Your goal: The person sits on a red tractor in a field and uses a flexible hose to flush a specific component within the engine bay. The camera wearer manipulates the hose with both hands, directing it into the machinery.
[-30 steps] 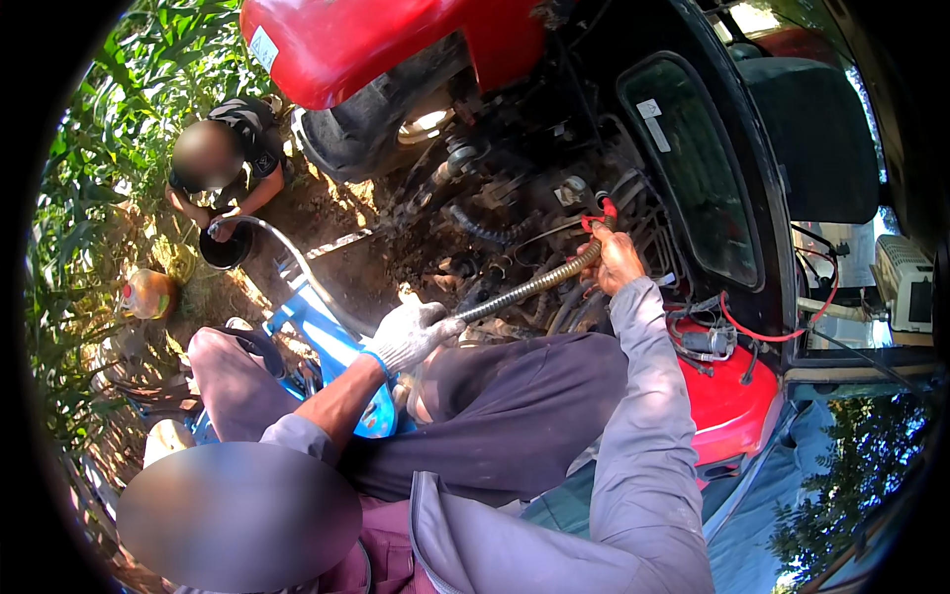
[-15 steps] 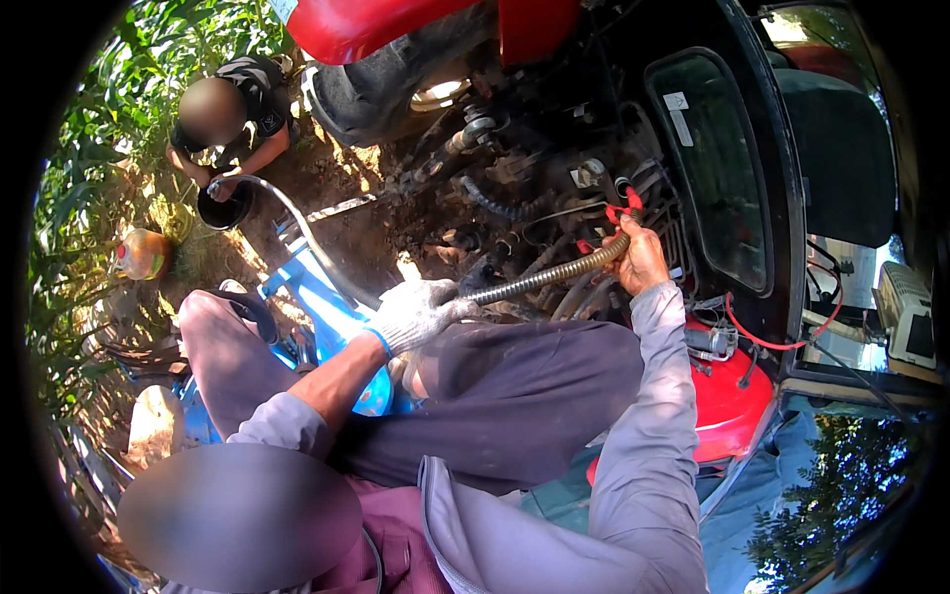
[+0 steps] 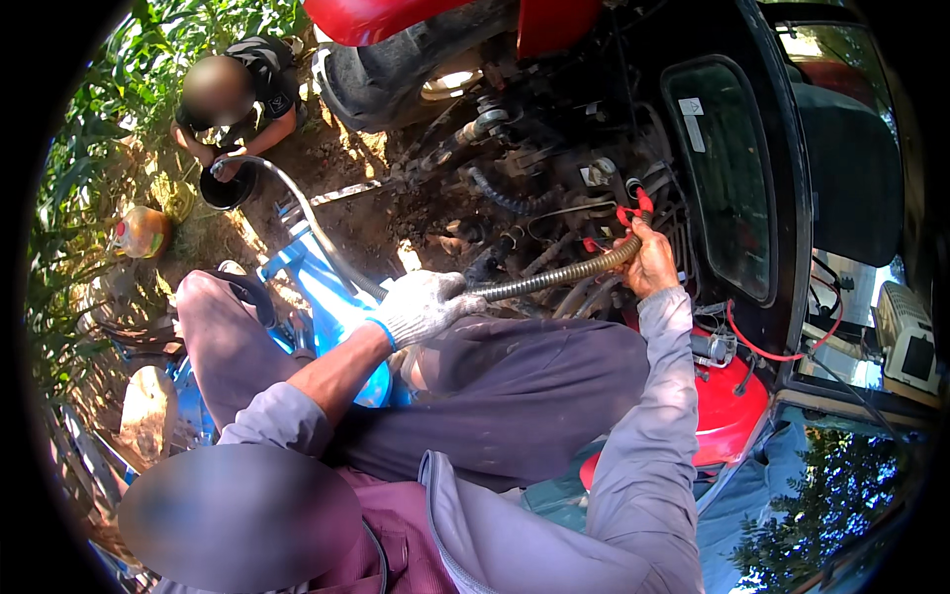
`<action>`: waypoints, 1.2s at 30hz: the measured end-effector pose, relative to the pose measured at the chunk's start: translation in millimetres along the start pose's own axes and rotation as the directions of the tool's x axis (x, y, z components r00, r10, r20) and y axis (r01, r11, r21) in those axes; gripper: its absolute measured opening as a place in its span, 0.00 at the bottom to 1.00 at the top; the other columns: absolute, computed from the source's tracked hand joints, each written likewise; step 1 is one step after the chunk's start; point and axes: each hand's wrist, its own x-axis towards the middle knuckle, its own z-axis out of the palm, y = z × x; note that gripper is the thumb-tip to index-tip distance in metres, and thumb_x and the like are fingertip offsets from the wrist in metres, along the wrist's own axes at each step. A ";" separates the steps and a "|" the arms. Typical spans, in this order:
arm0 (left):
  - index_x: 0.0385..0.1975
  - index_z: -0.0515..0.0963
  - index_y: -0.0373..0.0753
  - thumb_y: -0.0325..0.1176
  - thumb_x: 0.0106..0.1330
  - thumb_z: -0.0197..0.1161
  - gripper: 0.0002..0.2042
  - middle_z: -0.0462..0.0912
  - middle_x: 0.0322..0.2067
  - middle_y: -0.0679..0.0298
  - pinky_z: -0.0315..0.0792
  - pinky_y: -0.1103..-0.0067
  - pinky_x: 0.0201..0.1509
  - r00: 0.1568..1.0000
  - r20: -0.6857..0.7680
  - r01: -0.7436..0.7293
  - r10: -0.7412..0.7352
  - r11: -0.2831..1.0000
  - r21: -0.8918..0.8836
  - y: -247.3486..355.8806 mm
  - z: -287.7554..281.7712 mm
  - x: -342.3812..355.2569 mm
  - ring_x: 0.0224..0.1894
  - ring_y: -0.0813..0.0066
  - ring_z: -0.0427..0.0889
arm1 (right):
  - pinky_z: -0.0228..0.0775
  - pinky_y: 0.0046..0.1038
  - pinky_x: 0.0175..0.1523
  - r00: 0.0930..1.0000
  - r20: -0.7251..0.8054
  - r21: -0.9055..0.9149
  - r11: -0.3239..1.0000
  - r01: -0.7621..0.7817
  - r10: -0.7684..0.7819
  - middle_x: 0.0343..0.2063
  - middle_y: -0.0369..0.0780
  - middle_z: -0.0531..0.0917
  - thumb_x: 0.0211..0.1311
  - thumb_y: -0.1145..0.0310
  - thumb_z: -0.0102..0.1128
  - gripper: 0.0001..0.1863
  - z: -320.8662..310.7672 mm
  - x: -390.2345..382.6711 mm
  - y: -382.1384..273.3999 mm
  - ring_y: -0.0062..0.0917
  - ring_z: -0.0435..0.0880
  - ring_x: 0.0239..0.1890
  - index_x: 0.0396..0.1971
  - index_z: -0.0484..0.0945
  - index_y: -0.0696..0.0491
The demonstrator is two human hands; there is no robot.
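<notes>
A hydraulic hose [image 3: 544, 279] in a ridged metal sleeve stretches between my two hands. My left hand [image 3: 424, 309], in a white knit glove, is closed round its middle, above my bent knee. My bare right hand [image 3: 651, 261] grips its right end, close to red fittings [image 3: 633, 206] on the tractor's rear; my fingers partly hide where they meet. From my left hand the hose curves up and left to a crouching person [image 3: 259, 94], whose hands are at its far end over a black bucket [image 3: 230, 194].
A dark tyre [image 3: 368, 87] stands below a red fender [image 3: 381, 18]. The cab's rear window [image 3: 720, 168] is at the right. A blue frame [image 3: 332, 287] lies beside my legs. On the soil sits a jug of orange liquid [image 3: 144, 233], near tall green plants [image 3: 139, 74].
The view has shifted slightly, so the tractor sits a little further right and lower. Both my hands keep their hold on the hose.
</notes>
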 end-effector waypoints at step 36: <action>0.34 0.79 0.38 0.55 0.62 0.57 0.22 0.77 0.23 0.48 0.69 0.61 0.35 0.999 -0.027 -0.039 0.040 0.999 0.027 -4.2 2.9 -1.2 0.31 0.47 0.79 | 0.70 0.34 0.18 0.997 0.058 0.022 0.999 -0.048 0.047 0.21 0.44 0.79 0.69 0.59 0.49 0.16 -4.1 -0.1 6.0 0.36 0.81 0.19 0.39 0.70 0.59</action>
